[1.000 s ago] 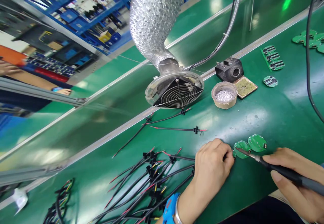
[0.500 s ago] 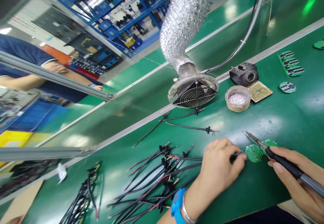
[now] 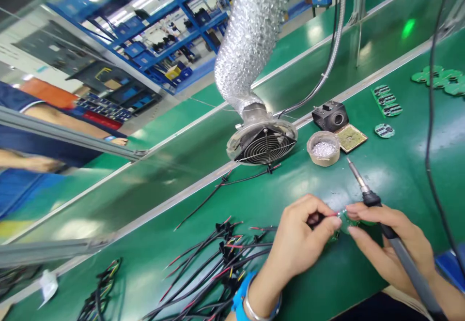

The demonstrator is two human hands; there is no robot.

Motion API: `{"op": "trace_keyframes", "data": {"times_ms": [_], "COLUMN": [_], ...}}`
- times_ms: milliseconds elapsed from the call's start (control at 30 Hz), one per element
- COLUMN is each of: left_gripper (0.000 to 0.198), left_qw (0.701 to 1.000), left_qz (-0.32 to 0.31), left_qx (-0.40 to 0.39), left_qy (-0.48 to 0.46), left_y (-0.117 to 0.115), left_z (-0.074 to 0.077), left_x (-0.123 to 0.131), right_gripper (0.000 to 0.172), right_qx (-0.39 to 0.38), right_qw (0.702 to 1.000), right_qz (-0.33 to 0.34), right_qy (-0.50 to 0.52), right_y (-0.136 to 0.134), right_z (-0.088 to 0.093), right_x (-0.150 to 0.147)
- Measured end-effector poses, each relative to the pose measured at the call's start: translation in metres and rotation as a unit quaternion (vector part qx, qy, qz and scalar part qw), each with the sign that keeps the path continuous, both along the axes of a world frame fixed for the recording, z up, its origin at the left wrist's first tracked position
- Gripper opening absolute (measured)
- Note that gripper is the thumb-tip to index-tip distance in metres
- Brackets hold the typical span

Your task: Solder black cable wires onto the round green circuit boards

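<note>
My left hand (image 3: 303, 234), with a blue strap and a metal band at the wrist, is closed in a pinch. A red wire end (image 3: 333, 214) of a cable sticks out from its fingertips; the rest of that cable is mostly hidden. My right hand (image 3: 395, 243) grips a soldering iron (image 3: 371, 198) whose tip points up and away from the work. Its thumb and forefinger are at a small green circuit board (image 3: 350, 218), right by the wire end. Fingers cover much of the board, and I cannot tell whether the wire touches it.
Several black cables (image 3: 214, 272) lie to the left. A fume extractor (image 3: 267, 142) hangs at the back. Behind my hands stand a tub of metal shavings (image 3: 324, 149) and an iron stand (image 3: 331, 116). More circuit boards (image 3: 387, 100) lie at right; a dark cord (image 3: 430, 132) hangs there.
The view has shifted. My right hand has turned the iron's tip upward and brought its fingers up to my left hand. One cable that lay below the extractor is gone from there.
</note>
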State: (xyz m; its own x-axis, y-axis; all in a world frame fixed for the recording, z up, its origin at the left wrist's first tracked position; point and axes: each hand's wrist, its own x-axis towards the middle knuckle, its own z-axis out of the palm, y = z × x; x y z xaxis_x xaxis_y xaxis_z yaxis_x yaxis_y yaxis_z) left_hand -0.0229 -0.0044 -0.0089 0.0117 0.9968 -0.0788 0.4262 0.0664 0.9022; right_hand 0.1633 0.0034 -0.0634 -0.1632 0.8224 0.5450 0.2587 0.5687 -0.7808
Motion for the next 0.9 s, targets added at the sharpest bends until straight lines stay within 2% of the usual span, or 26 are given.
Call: {"op": "trace_keyframes", "data": {"times_ms": [67,167,233,300,367,400,500,600,700,767,833,900], "left_gripper": [0.023,0.044,0.05,0.049,0.042,0.035,0.016,0.01,0.014,0.015,0.014,0.014], "left_qw": [0.991,0.955,0.939,0.932,0.939,0.95,0.988,1.0,0.993,0.982,0.966,0.952], "left_qz": [0.015,0.039,0.04,0.019,-0.007,-0.013,-0.013,-0.022,-0.013,-0.004,-0.001,-0.006], "left_qx": [-0.061,-0.138,-0.173,-0.219,-0.243,-0.229,-0.116,-0.017,0.035,0.062,0.095,0.118], "left_qy": [-0.121,-0.26,-0.294,-0.288,-0.244,-0.212,-0.102,0.003,0.113,0.181,0.24,0.282], "left_y": [-0.002,-0.001,-0.001,-0.002,-0.006,-0.007,-0.011,-0.011,-0.01,-0.01,-0.01,-0.01], "left_z": [-0.003,-0.011,-0.014,-0.016,-0.015,-0.015,-0.012,-0.012,-0.017,-0.021,-0.026,-0.031], "left_x": [0.012,0.018,0.017,0.017,0.017,0.018,0.021,0.024,0.027,0.03,0.033,0.034], "right_gripper": [0.031,0.034,0.034,0.029,0.022,0.019,0.014,0.012,0.018,0.027,0.036,0.039], "right_qx": [0.026,0.05,0.066,0.075,0.061,0.046,-0.004,-0.033,-0.041,-0.043,-0.039,-0.029], "right_qw": [0.998,0.997,0.996,0.996,0.997,0.998,0.999,0.999,0.999,0.998,0.998,0.999], "right_qz": [0.014,0.018,0.023,0.024,0.018,0.017,0.03,0.032,0.001,-0.026,-0.033,-0.019], "right_qy": [0.047,0.061,0.056,0.052,0.043,0.035,0.009,-0.01,-0.021,-0.033,-0.039,-0.03], "right_y": [0.002,0.004,0.005,0.006,0.006,0.006,0.006,0.008,0.011,0.012,0.011,0.008], "right_z": [0.0,0.0,0.002,0.004,0.005,0.005,0.003,0.0,-0.003,-0.003,-0.001,0.001], "right_x": [-0.008,-0.012,-0.013,-0.012,-0.01,-0.009,-0.004,0.004,0.016,0.026,0.035,0.043]}}
